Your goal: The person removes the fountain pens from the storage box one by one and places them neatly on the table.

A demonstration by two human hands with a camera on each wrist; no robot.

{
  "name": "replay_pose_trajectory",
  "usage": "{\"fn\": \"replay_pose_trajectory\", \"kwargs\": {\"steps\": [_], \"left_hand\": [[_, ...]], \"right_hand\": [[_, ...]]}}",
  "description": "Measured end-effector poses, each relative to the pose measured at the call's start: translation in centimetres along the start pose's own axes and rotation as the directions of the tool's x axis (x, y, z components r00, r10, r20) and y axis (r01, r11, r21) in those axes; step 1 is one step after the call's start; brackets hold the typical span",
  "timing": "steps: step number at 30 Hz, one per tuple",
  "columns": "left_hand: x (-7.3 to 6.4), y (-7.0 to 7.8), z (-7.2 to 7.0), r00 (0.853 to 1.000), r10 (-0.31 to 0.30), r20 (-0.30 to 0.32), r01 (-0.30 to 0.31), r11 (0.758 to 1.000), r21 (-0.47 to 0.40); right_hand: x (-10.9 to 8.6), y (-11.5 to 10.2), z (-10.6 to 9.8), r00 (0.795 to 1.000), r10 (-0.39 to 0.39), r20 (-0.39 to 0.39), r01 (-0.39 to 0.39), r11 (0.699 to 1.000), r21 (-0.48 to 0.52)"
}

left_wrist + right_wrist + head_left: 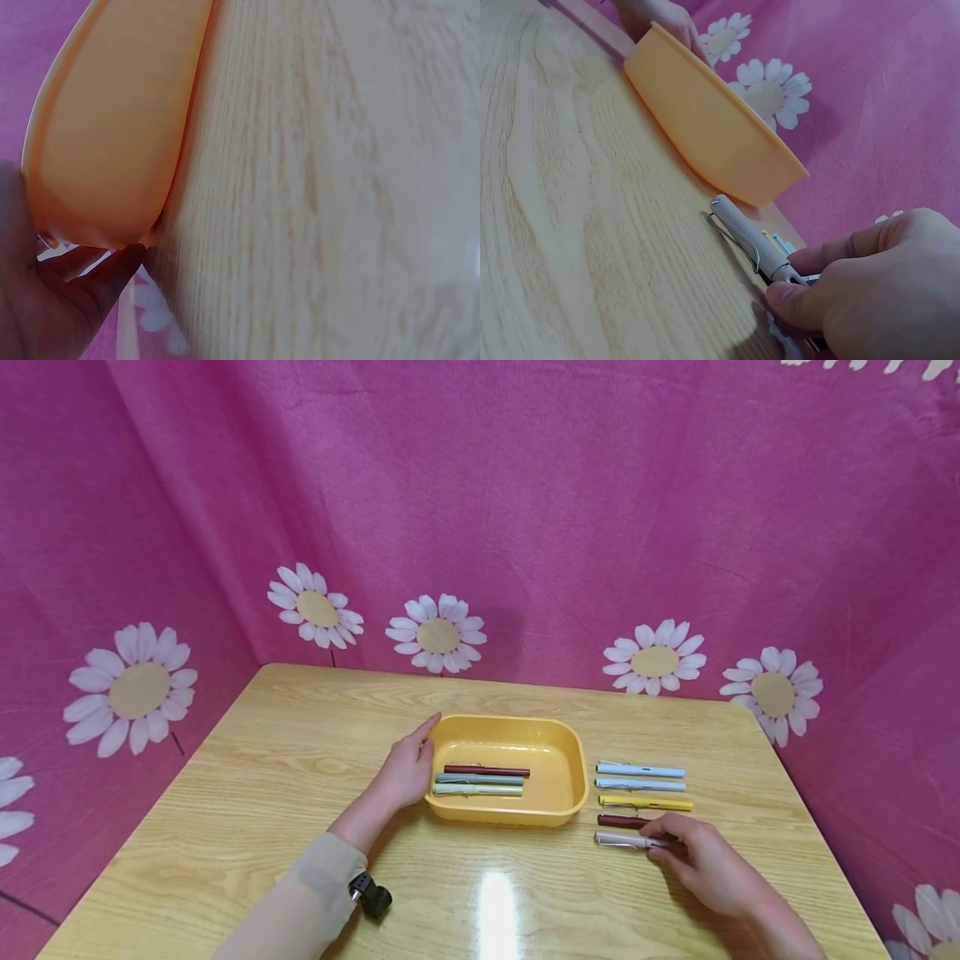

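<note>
On the table [225, 827], a tray [502, 817] holds three pens [480, 780] side by side toward its left. The left hand [405, 770] touches its left wall. To its right, five more pens [647, 804] range front to back, the nearest within the right hand [703, 862]. A curtain [480, 485] hangs behind.

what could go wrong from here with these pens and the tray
The right hand pinches the pale pinkish-grey pen close beside a dark red pen, so it might knock that one askew. The raised rim of the yellow tray could catch the pen if carried in low. A shove from the left hand, at the tray's left end, might jostle the three pens inside.
</note>
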State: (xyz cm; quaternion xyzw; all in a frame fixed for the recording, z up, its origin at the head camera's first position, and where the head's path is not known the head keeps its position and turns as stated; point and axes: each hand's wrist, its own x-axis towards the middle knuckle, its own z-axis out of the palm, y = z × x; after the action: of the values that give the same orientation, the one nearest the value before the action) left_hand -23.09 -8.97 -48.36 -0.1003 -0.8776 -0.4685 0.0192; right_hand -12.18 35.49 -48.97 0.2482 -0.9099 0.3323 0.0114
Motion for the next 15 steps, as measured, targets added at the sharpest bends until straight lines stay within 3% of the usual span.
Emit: {"fn": "replay_pose_trajectory", "kwargs": {"steps": [9,15], "left_hand": [[-0.02,0.08,0.02,1.000,-0.004,-0.002,0.004,1.000,0.005],[-0.04,0.04,0.02,1.000,-0.003,0.000,0.003,1.000,0.004]], "right_hand": [[-0.24,0.55,0.36,0.996,-0.044,-0.082,0.032,0.990,-0.136],[-0.15,0.61,0.35,0.998,-0.028,-0.058,0.019,0.988,-0.152]]}}
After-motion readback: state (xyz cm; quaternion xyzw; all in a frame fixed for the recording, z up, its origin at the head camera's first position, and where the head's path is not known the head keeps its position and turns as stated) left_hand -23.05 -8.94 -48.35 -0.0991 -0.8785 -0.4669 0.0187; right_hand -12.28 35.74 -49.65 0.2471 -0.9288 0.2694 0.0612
